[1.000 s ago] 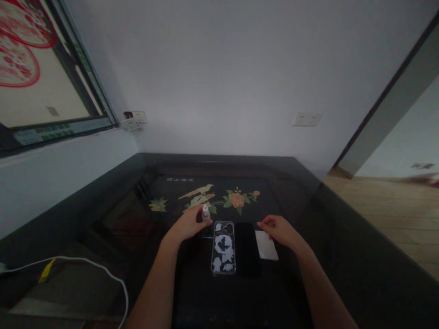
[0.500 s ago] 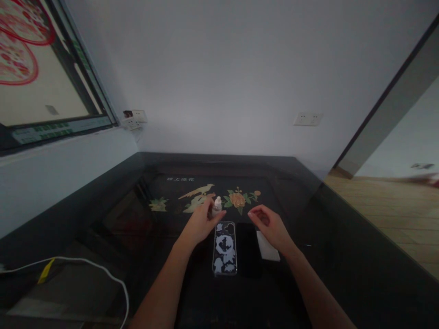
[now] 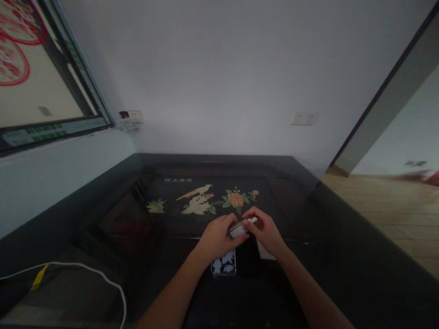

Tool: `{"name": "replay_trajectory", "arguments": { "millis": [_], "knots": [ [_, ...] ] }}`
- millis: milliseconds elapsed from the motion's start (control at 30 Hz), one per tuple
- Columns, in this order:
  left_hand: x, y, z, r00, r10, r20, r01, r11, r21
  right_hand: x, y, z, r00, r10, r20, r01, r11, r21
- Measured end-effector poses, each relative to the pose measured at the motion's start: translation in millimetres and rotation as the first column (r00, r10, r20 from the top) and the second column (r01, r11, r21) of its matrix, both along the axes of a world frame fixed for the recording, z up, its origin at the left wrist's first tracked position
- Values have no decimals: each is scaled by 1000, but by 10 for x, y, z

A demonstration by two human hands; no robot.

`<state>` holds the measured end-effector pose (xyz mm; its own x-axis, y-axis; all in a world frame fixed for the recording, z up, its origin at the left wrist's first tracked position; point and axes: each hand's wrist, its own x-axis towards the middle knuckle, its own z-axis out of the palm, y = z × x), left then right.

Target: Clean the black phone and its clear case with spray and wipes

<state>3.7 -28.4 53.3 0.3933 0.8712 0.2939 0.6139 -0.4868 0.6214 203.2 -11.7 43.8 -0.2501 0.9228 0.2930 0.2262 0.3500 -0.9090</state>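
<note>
My left hand (image 3: 221, 233) is closed around the body of a small clear bottle (image 3: 237, 230), which lies tilted with its white nozzle end (image 3: 253, 220) toward the right. Fingers of my right hand (image 3: 263, 228) pinch the bottle at that white end. Below my left hand lies a clear phone case (image 3: 223, 265) with pale figures on it; its upper part is hidden by the hand. Beside it is a dark flat phone-like slab (image 3: 248, 258), hard to make out against the black table. A white flat piece (image 3: 265, 252) shows partly under my right wrist.
The glossy black table (image 3: 161, 283) bears an inlaid bird and flower picture (image 3: 236, 199). A white cable (image 3: 85, 266) with a yellow tag (image 3: 39, 277) runs along the left. Behind stands a pale wall with sockets (image 3: 304, 119); a window is at upper left.
My left hand has brought the bottle to the right and tipped it from upright to tilted. My right hand has moved in and taken hold of its white end.
</note>
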Motion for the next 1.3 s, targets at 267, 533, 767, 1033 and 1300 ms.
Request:
{"name": "replay_trajectory", "arguments": {
  "millis": [267,533,767,1033,1300],
  "knots": [
    [-7,10,18,1000,31,4,-31,1000,-7,-18,12,1,999,0,-52,-8,989,-146],
    [-2,-21,35,999,-41,16,41,998,-37,30,10,35,991,85,-101,-101,981,-163],
    [-5,-11,18,999,-7,36,9,999,-41,7,34,1,985,62,-164,-88,984,-158],
    [-9,-13,25,1000,-5,24,6,999,-44,58,70,-28,980,108,-167,-138,974,-179],
    [-6,-8,-22,1000,-4,27,4,999,-34,20,81,-71,972,97,-214,-141,969,-202]
  ]
}}
